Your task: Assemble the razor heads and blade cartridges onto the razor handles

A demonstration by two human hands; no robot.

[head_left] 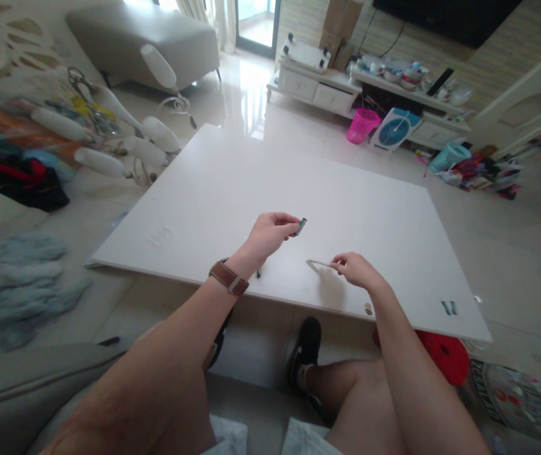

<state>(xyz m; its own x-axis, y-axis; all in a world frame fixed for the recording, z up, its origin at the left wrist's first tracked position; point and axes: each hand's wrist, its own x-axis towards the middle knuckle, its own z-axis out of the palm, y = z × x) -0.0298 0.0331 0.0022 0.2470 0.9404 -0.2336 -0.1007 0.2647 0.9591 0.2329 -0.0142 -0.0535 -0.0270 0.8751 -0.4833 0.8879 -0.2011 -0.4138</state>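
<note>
A: In the head view, what is the left hand doing?
B: It is pinching a small green strip between thumb and fingers, holding it up over the white table.
A: And the right hand?
B: That one is gripping a thin pale stick by one end, with the free end pointing left. Whether that tip is touching the table, I cannot tell.
A: What else is lying on the tabletop?
B: Two dark green pieces are lying side by side near the right-hand corner, and some pale strips are resting toward the left end. A small yellowish mark is showing at the near edge, just beside the right forearm.
A: Anything on the left wrist?
B: It is wearing a brown strap.
</note>
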